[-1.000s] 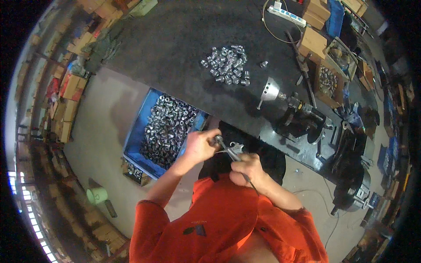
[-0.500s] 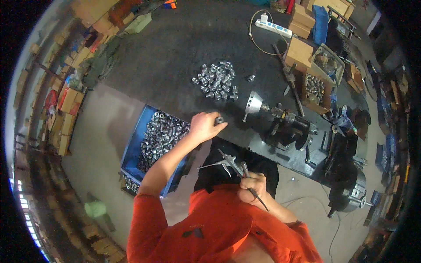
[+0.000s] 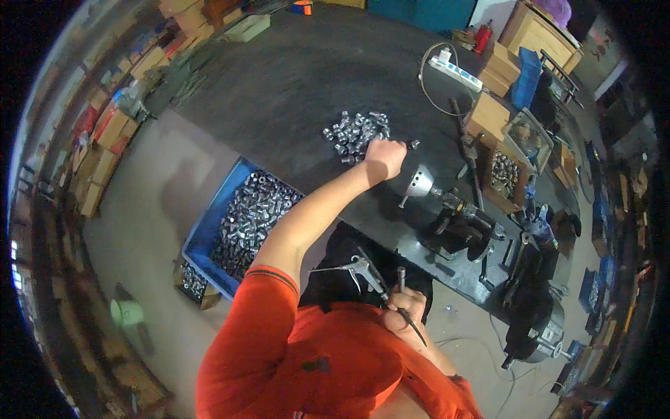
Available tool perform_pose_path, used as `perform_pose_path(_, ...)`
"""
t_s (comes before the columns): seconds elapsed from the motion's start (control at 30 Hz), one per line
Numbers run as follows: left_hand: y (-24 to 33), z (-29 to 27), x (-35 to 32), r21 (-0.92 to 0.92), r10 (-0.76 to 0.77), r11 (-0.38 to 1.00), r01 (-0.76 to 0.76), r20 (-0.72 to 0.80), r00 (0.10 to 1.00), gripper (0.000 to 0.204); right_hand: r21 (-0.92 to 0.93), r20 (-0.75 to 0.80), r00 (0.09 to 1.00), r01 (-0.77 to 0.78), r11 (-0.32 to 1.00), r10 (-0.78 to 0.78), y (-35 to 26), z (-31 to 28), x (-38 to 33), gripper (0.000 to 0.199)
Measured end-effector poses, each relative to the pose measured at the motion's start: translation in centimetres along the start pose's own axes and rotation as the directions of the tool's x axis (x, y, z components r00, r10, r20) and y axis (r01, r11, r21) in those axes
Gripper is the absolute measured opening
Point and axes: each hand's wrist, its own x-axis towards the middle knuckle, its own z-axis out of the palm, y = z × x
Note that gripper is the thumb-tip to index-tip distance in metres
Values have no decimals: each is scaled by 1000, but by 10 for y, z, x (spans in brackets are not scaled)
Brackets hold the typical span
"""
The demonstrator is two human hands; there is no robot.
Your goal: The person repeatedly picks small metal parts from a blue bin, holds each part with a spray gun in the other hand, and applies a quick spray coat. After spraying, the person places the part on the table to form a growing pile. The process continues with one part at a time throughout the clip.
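My left hand point(image 3: 386, 158) is curled closed at the right near side of a pile of small silvery metal fittings point(image 3: 352, 133) on the dark table. Its fingers are turned away, so anything inside them is hidden. Close to my body, my right hand point(image 3: 407, 305) is closed around a slim pen-like metal tool point(image 3: 401, 281) with a dark tapered tail. A grey air blow gun point(image 3: 363, 271) with a long thin nozzle pointing left meets the same hand, its lower end at the fingers.
A blue bin point(image 3: 202, 244) full of metal fittings stands left of my lap. On the table's right are a clamped machine with a silver cone head point(image 3: 420, 183), a long bar point(image 3: 469, 153), a carton of small parts point(image 3: 504, 174) and a white power strip point(image 3: 455, 72).
My left hand has moved forward and right, from the table's near edge to the pile; the metal fitting seen in it before is out of sight. My right hand keeps its tools.
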Motion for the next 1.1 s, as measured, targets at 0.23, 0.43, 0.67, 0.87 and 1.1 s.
perform_pose_path(0.23,-39,-49,-83,-297,-133,953,66,-212,968,27,9,-109,993,-44,999,44,5,10,-5,14)
perform_pose_path(0.43,-132,-46,-240,-746,-583,516,421,54,810,27,5,-26,998,-59,998,59,-5,17,8,13)
perform_pose_path(0.67,-166,39,-373,22,-702,673,739,333,629,29,11,47,997,-59,998,58,0,24,10,17)
perform_pose_path(0.87,-148,76,-375,198,-793,576,793,368,485,30,8,42,998,-57,998,56,12,28,1,16)
perform_pose_path(1.1,-173,83,-386,9,-698,666,746,360,619,22,-13,61,993,-103,995,104,11,27,2,15)
